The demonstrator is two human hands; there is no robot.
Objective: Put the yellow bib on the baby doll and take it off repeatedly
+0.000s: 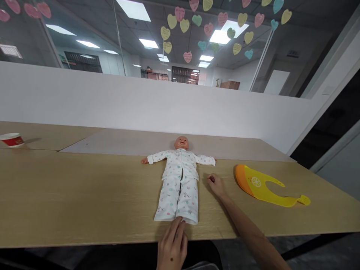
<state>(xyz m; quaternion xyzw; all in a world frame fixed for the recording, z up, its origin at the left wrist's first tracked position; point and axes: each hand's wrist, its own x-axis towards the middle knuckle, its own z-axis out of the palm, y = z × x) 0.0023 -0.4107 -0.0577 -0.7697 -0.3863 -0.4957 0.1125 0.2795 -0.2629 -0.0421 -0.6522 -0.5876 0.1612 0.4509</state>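
Note:
A baby doll (182,143) lies on its back on the table with its arms spread, its head toward the wall. It wears a white printed long-sleeved top (181,163) and matching trousers (168,198), whose cuffs face me. My left hand (173,243) is at the table's front edge, fingers stretched forward and side by side. Its fingertips are at the inner trouser cuffs and appear to touch them; no grip shows. My right hand (216,183) rests on the table to the right of the doll, apart from it, with fingers curled in and nothing visible in them.
A yellow and orange bib (260,187) lies on the table (84,198) to the right of my right forearm. A red and white paper cup (12,140) stands at the far left. Behind the table rises a white wall (140,105) with glass and heart-shaped notes above.

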